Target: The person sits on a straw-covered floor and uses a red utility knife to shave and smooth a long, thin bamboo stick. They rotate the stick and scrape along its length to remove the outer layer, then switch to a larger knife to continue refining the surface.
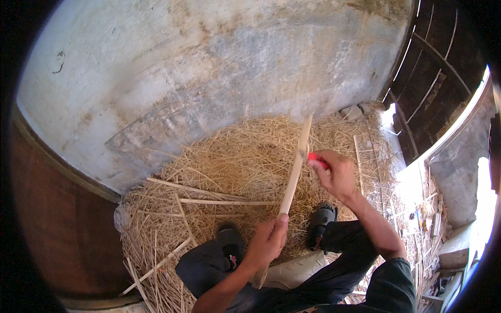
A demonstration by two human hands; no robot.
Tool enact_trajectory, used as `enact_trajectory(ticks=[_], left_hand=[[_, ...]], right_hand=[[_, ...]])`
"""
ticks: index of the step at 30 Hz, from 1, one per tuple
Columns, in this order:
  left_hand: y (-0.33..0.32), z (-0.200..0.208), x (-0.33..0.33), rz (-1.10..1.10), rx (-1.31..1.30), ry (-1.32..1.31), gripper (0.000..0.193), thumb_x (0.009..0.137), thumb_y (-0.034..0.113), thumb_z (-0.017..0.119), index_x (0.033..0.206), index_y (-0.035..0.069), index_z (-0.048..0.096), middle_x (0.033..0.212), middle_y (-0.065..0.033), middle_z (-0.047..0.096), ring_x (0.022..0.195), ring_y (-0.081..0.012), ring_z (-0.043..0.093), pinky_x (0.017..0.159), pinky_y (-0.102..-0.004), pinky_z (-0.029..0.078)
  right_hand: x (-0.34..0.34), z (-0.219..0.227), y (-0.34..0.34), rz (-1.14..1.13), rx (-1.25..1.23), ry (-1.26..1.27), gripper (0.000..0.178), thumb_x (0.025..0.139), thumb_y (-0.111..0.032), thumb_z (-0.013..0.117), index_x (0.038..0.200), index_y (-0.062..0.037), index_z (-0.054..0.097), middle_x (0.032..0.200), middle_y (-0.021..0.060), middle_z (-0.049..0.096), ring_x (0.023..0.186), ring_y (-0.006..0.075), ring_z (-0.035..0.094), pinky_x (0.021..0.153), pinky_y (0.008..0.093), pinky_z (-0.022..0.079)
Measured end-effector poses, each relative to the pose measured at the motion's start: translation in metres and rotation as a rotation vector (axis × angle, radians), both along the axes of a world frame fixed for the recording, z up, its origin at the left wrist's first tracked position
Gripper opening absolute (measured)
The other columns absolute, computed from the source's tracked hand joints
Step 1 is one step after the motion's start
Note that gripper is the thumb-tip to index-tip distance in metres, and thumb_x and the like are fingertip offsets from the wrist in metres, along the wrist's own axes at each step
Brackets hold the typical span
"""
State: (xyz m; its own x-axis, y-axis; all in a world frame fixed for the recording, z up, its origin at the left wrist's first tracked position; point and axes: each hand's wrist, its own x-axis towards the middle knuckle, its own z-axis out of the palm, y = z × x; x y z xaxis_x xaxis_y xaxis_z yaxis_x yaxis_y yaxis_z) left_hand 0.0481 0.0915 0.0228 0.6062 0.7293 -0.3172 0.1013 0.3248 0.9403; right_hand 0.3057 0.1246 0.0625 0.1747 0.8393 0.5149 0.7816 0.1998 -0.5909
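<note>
A long, pale, flat wooden strip [293, 183], perhaps split bamboo, slants up and away from my lap. My left hand [267, 242] is wrapped round its lower part, and the near end shows below my fist. My right hand [335, 173] grips a knife [318, 160] by its red handle. The short dark blade meets the strip's right edge in its upper half. A thin pale curl stands off the strip just above the blade. My right fingers partly cover the handle.
Straw-like shavings [235, 151] cover the floor around my shoes [321, 221]. Loose strips [229, 202] lie on them to the left. A stained wall [250, 62] rises in front, with a brown panel [62, 219] at left and a dark wooden door [438, 68] at right.
</note>
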Motion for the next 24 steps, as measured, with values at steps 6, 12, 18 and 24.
enact_trajectory(ticks=[6, 12, 18, 24], left_hand=[[-0.01, -0.001, 0.0, -0.084, -0.03, 0.028, 0.049, 0.112, 0.047, 0.042, 0.078, 0.014, 0.045, 0.057, 0.0046, 0.041, 0.044, -0.0069, 0.037, 0.04, -0.0267, 0.033], [0.01, 0.007, -0.007, -0.024, -0.159, -0.047, 0.05, 0.113, 0.048, 0.041, 0.079, 0.012, 0.047, 0.063, 0.0045, 0.042, 0.053, -0.0065, 0.039, 0.048, -0.0267, 0.035], [0.008, -0.002, 0.003, 0.101, 0.193, -0.022, 0.044, 0.113, 0.042, 0.044, 0.09, 0.006, 0.053, 0.07, 0.0012, 0.047, 0.062, -0.0105, 0.044, 0.057, -0.0311, 0.039], [0.009, -0.004, 0.006, 0.193, 0.45, 0.041, 0.041, 0.113, 0.039, 0.044, 0.1, 0.002, 0.055, 0.071, -0.005, 0.051, 0.062, -0.0164, 0.051, 0.058, -0.0361, 0.041]], right_hand=[[0.062, -0.003, 0.018, -0.297, -0.021, 0.063, 0.028, 0.102, -0.03, 0.065, 0.108, -0.003, 0.071, 0.077, 0.0169, 0.067, 0.064, 0.0296, 0.064, 0.063, 0.0386, 0.049], [0.049, -0.014, 0.007, -0.152, -0.112, 0.111, 0.026, 0.103, -0.028, 0.064, 0.114, -0.0037, 0.066, 0.075, 0.0146, 0.062, 0.061, 0.0272, 0.058, 0.062, 0.0374, 0.049], [-0.019, -0.006, -0.021, 0.292, 0.019, -0.077, 0.019, 0.097, -0.022, 0.072, 0.109, -0.0081, 0.071, 0.083, 0.0129, 0.069, 0.072, 0.0303, 0.07, 0.064, 0.0395, 0.057], [-0.046, -0.013, -0.033, 0.398, -0.046, -0.177, 0.02, 0.09, -0.02, 0.078, 0.104, -0.007, 0.074, 0.09, 0.0104, 0.072, 0.073, 0.0276, 0.073, 0.063, 0.0363, 0.059]])
